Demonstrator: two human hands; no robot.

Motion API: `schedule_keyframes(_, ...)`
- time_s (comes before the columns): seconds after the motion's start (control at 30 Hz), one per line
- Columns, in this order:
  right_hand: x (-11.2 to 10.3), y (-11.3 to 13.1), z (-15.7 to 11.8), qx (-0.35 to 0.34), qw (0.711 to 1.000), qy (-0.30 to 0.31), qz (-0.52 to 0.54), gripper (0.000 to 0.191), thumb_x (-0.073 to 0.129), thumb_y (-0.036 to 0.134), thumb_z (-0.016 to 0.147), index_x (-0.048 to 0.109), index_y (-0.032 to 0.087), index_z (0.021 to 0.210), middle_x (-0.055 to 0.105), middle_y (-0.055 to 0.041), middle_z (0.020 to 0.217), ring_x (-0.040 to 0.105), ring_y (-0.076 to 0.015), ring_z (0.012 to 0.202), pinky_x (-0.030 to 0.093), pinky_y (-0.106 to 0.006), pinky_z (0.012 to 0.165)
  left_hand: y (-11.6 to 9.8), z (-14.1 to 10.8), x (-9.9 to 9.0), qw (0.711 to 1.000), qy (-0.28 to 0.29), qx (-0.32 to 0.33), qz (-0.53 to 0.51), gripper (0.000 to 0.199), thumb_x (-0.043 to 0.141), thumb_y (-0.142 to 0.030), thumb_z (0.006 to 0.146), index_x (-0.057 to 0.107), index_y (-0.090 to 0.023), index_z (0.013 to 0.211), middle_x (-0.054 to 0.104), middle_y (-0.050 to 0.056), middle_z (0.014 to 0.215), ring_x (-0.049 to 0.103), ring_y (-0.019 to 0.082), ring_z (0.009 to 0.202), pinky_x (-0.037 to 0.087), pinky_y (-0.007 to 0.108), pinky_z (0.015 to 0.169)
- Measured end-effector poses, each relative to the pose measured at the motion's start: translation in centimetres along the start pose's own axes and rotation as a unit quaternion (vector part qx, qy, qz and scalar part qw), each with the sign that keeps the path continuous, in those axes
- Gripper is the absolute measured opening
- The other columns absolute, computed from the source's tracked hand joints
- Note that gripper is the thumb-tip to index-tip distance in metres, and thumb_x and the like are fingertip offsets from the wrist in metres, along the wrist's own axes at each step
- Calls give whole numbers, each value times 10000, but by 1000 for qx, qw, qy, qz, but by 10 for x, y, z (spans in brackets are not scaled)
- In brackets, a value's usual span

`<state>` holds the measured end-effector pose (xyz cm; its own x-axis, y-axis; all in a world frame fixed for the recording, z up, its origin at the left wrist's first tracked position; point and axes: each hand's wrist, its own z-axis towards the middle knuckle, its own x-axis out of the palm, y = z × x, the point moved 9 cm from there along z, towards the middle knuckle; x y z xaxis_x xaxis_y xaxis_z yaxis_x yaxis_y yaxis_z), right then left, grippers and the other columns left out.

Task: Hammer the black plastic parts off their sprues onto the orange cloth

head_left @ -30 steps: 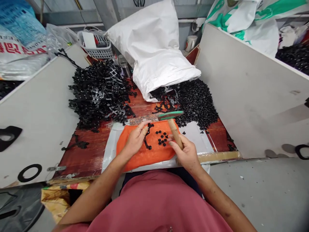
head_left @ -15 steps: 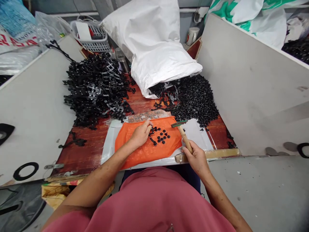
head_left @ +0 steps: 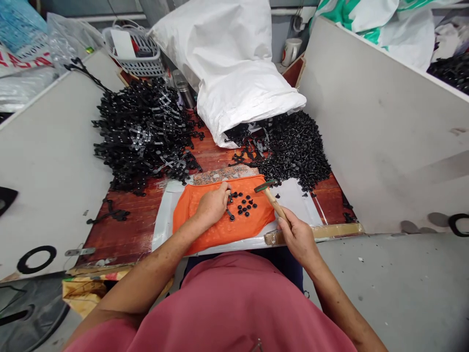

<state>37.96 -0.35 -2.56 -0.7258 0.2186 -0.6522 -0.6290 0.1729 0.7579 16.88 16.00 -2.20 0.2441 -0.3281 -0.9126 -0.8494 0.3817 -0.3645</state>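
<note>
My right hand (head_left: pixel 297 233) is closed round the wooden handle of a hammer (head_left: pixel 277 205), whose dark green head is raised at the right edge of an orange cloth (head_left: pixel 205 230). On that cloth, my left hand (head_left: pixel 216 201) pinches a black plastic linked strip (head_left: pixel 230 213) with a round end; the fingers hide part of it. Several small round black caps (head_left: pixel 245 210) lie loose just right of the strip. Behind the cloth's far edge shows a speckled stone slab (head_left: pixel 223 173), partly covered.
Black linked strips (head_left: pixel 139 132) are heaped on the left. A white sack (head_left: pixel 238 63) spills black parts beside a pile of small black studs (head_left: pixel 300 146). Grey partitions (head_left: pixel 377 127) close both sides. A basket (head_left: pixel 137 54), a flask (head_left: pixel 183 90) and a mug (head_left: pixel 291 51) stand behind.
The hammer has swung a little to the left and up, its head now closer to the loose caps. My left hand keeps its pinch on the strip. The whole view has shifted slightly.
</note>
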Motion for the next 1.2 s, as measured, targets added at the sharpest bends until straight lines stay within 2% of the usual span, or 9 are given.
schedule_keyframes(0.1, -10, 34, 3, -65, 996, -8, -52, 487, 451, 304, 1044, 516, 269, 1525, 688, -65, 1389, 693, -234, 1192, 547, -353, 996, 1, 0, 1, 1000, 0, -12, 26, 349, 319, -321, 1049, 559, -203, 1275, 765, 107, 963, 704, 254, 827, 403, 303, 696)
schedule_keyframes(0.23, -7, 62, 11, -119, 988, -23, -92, 531, 439, 258, 1057, 433, 282, 1587, 696, -73, 1373, 714, -217, 1141, 568, -326, 961, 3, 0, 2, 999, -3, -15, 36, 342, 312, -346, 1056, 565, -218, 1247, 760, 90, 905, 692, 244, 761, 379, 296, 659)
schedule_keyframes(0.37, 19, 56, 18, -107, 979, 39, -167, 528, 461, 233, 1047, 455, 300, 1571, 785, -57, 1142, 759, -218, 940, 600, -317, 808, 5, 0, 3, 999, 2, -17, 31, 309, 317, -329, 1064, 549, -224, 1239, 750, 78, 900, 694, 229, 770, 372, 293, 660)
schedule_keyframes(0.53, 17, 61, 17, -126, 970, 3, -208, 538, 429, 249, 1065, 405, 260, 1603, 775, -92, 1118, 746, -203, 868, 587, -304, 786, 5, 1, 4, 998, 22, -37, 51, 315, 302, -335, 1071, 527, -219, 1258, 761, 84, 949, 718, 246, 845, 392, 300, 673)
schedule_keyframes(0.63, 28, 56, 18, -98, 953, 63, -280, 524, 475, 255, 1044, 470, 277, 1567, 786, -70, 983, 738, -216, 752, 582, -306, 673, 4, 1, 5, 997, 27, -39, 63, 318, 288, -337, 1073, 527, -224, 1251, 766, 82, 951, 726, 251, 864, 402, 302, 683)
schedule_keyframes(0.93, 37, 59, 18, -81, 958, 102, -254, 534, 476, 268, 1050, 443, 313, 1581, 799, -61, 1033, 761, -222, 842, 600, -312, 754, 4, 1, 9, 998, 22, -28, 57, 347, 274, -348, 1066, 548, -208, 1228, 759, 102, 930, 720, 274, 849, 414, 313, 682)
schedule_keyframes(1.03, 24, 63, 18, -89, 981, 74, -155, 535, 454, 263, 1053, 433, 309, 1586, 786, -54, 1169, 759, -216, 992, 595, -313, 872, 6, 5, 9, 1000, 25, 7, 2, 342, 295, -341, 1050, 574, -216, 1204, 749, 84, 926, 709, 250, 854, 447, 302, 711)
schedule_keyframes(1.13, -2, 50, 14, -72, 996, 22, -41, 520, 425, 292, 1061, 442, 319, 1580, 687, -29, 1396, 704, -212, 1185, 557, -317, 996, 19, 11, -26, 998, 4, 41, -53, 352, 328, -328, 1023, 607, -217, 1206, 748, 66, 1019, 697, 218, 918, 492, 291, 805)
schedule_keyframes(1.2, -16, 27, 8, -39, 999, 7, -19, 507, 429, 322, 1056, 472, 333, 1561, 643, -12, 1451, 674, -221, 1246, 544, -334, 1030, 45, 12, -85, 998, -56, 6, -27, 392, 320, -333, 1013, 632, -210, 1216, 741, 59, 1070, 684, 214, 940, 511, 309, 866)
